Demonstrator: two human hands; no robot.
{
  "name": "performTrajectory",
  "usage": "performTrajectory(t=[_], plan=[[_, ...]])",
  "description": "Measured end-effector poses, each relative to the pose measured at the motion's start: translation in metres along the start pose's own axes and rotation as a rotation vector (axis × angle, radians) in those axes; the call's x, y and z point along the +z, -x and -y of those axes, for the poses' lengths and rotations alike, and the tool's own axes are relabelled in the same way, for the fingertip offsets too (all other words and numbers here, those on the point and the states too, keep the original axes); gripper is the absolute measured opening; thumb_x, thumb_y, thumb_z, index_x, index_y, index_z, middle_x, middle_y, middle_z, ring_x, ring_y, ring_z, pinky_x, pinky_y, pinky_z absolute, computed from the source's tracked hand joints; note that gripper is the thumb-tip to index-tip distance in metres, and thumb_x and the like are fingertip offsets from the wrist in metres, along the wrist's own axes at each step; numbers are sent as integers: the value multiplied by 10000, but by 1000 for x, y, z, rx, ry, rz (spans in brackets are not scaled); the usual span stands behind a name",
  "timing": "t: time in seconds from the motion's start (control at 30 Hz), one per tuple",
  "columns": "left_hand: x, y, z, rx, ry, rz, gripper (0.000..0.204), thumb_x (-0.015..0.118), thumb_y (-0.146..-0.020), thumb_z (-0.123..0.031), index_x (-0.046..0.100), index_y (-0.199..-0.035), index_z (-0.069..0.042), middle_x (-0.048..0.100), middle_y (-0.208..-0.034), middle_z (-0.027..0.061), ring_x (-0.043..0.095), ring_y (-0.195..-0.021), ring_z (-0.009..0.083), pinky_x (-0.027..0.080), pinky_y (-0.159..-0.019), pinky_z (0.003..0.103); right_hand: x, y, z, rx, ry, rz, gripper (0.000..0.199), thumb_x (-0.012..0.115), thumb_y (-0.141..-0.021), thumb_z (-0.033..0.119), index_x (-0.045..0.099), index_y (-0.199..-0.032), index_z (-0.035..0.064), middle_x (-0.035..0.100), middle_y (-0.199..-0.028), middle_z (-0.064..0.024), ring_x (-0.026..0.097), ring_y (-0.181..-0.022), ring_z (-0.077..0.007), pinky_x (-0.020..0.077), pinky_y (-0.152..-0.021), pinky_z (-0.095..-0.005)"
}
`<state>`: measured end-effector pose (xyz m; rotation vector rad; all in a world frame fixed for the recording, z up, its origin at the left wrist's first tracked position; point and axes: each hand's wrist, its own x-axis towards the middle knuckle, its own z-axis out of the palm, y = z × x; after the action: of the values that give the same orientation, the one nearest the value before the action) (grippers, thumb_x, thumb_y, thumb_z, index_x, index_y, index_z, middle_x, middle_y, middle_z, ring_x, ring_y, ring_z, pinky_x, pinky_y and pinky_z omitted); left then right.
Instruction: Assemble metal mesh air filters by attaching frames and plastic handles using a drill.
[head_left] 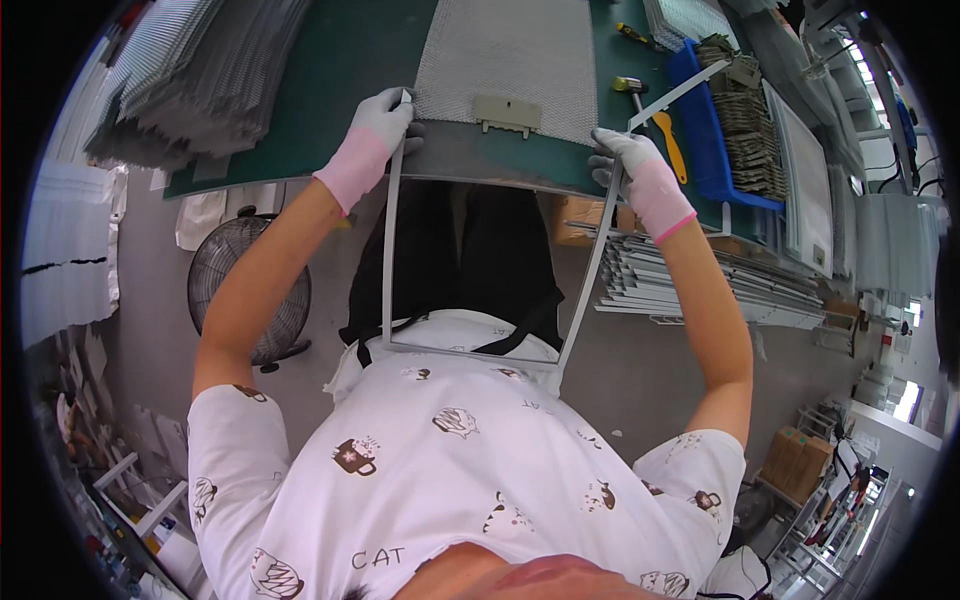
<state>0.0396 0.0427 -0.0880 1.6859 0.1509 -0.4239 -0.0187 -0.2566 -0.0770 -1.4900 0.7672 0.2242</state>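
My left hand, in a white glove with a pink cuff, is closed on the left bar of a thin white frame, close to that bar's upper end. My right hand, gloved alike, grips the right bar near its upper corner. From that corner the frame's fourth bar juts out to the upper right, so the side facing the table is open. The frame's near bar rests against my shirt. Beyond my hands, a grey mesh sheet lies on the green table, with a beige plastic piece near its front edge.
A blue bin of beige plastic pieces stands at right, beside a yellow-handled tool and a small hammer. Mesh sheets are stacked at left. Below are a floor fan and white bars.
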Motion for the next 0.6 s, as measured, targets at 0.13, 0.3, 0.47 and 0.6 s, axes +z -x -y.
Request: performTrajectory(t=[0.13, 0.3, 0.47, 0.6], plan=[[-6, -10, 5, -68, 30, 4, 301, 440, -962, -126, 473, -1227, 14, 525, -1044, 83, 590, -872, 166, 548, -765, 277, 0, -11, 4, 72, 29, -62, 182, 683, -844, 179, 574, -939, 67, 525, -785, -9, 495, -588, -92, 440, -500, -236], [-9, -11, 15, -53, 223, -2, 276, 443, -940, -100, 502, -1183, 15, 541, -993, 80, 595, -846, 160, 535, -713, 253, -1, -10, -9, -97, -92, 57, 253, 657, -855, 136, 493, -1033, 60, 516, -828, -29, 457, -565, -86, 415, -485, -227], [-7, -8, 17, -5, 301, -71, 260, 462, -942, -163, 544, -1127, 0, 545, -918, 68, 565, -735, 132, 484, -597, 227, -17, -12, -15, -149, -318, 263, 211, 600, -890, 101, 461, -1041, 49, 511, -825, -28, 397, -534, -62, 342, -461, -201], [-7, -9, 21, 3, 307, -167, 270, 505, -942, -241, 558, -1084, -17, 529, -811, 35, 525, -639, 119, 452, -549, 235, -26, -17, -18, -225, -414, 386, 176, 580, -895, 74, 465, -1026, 45, 486, -787, -17, 359, -520, -52, 299, -454, -200]])
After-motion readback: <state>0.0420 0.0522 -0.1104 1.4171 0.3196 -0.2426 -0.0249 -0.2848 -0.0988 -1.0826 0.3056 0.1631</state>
